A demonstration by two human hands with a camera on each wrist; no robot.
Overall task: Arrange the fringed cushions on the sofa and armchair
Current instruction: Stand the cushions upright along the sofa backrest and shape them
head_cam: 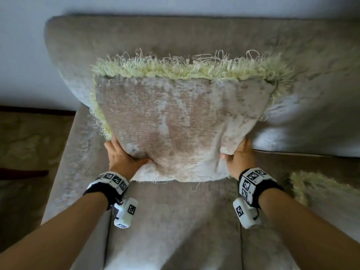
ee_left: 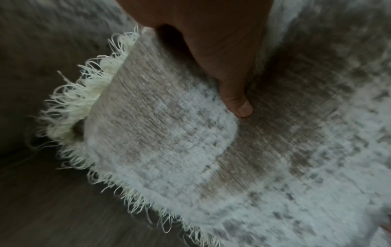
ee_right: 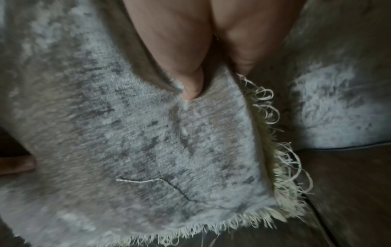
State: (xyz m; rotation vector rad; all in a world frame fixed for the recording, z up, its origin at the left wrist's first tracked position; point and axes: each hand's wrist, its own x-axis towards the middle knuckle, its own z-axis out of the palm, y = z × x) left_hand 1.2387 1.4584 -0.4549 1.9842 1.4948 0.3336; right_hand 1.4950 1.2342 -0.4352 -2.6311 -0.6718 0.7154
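Observation:
A beige cushion (head_cam: 181, 121) with a pale yellow-green fringe leans against the sofa's backrest (head_cam: 136, 38) near its left end. My left hand (head_cam: 124, 155) grips its lower left corner, thumb pressed into the front face (ee_left: 169, 142), the other fingers hidden behind it. My right hand (head_cam: 238, 154) pinches the lower right corner, thumb on the front (ee_right: 148, 142), the fringe trailing beside it. A second fringed cushion (head_cam: 311, 187) lies on the seat at the right edge.
The grey-beige sofa seat (head_cam: 175, 221) stretches below the cushion. Its left armrest (head_cam: 64, 162) borders a patterned floor (head_cam: 29, 137) and a pale wall (head_cam: 23, 55).

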